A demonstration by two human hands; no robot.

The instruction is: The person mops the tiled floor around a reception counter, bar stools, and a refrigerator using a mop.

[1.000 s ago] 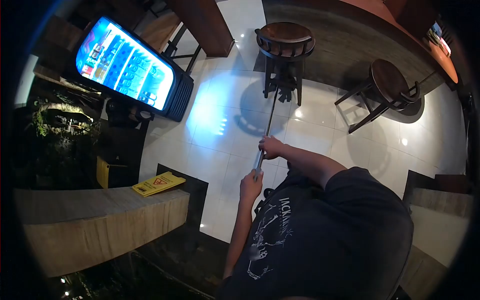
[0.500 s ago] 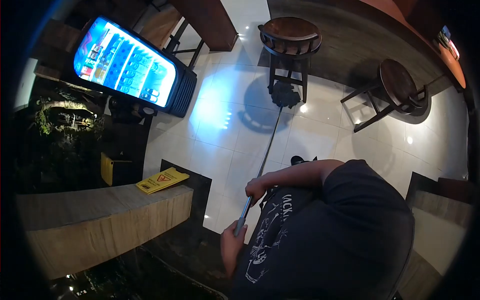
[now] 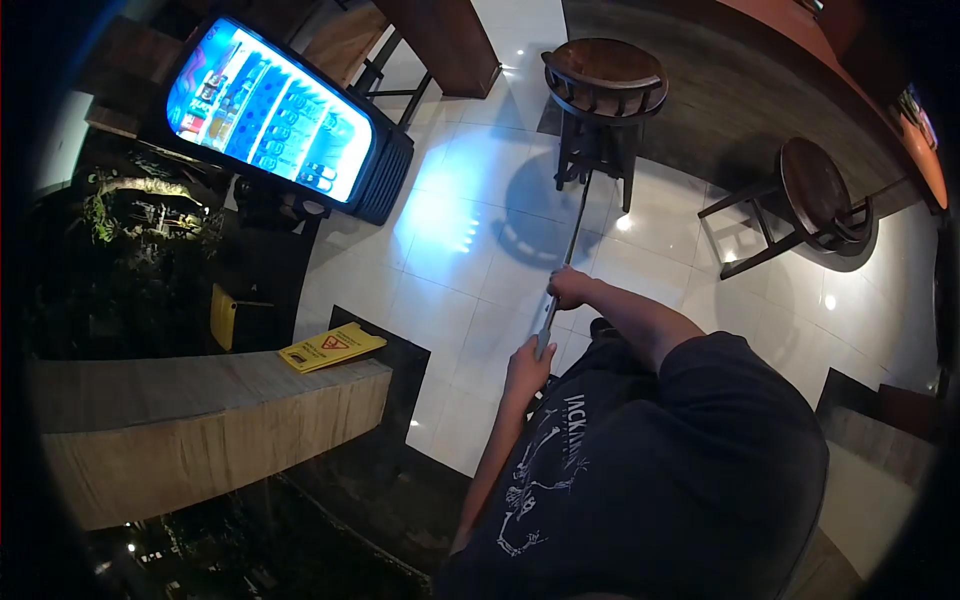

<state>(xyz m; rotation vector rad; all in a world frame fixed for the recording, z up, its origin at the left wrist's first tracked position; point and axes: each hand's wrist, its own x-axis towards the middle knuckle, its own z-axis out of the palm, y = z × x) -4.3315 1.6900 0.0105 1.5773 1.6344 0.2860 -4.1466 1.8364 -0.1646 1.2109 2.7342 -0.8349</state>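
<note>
A mop's long handle (image 3: 574, 235) runs from my hands up to the round wooden stool (image 3: 606, 80). Its far end reaches under that stool, where the mop head is hidden behind the seat and legs. My right hand (image 3: 568, 288) is closed around the handle farther along it. Lower down, near the grey grip end (image 3: 543, 343), my left hand (image 3: 529, 364) is wrapped round the same handle. Both arms stretch out in front of my dark shirt (image 3: 680, 480).
A second wooden stool (image 3: 818, 190) stands to the right on the tiled floor (image 3: 450, 305). At the left is a lit drinks fridge (image 3: 270, 120). A yellow caution sign (image 3: 332, 347) lies on a wood-clad ledge (image 3: 220, 410); another yellow object (image 3: 226, 317) is behind it.
Both hands have pushed forward and to the right with the mop. Its dark head, visible by the stool's legs before, has gone under the stool. The view has shifted slightly.
</note>
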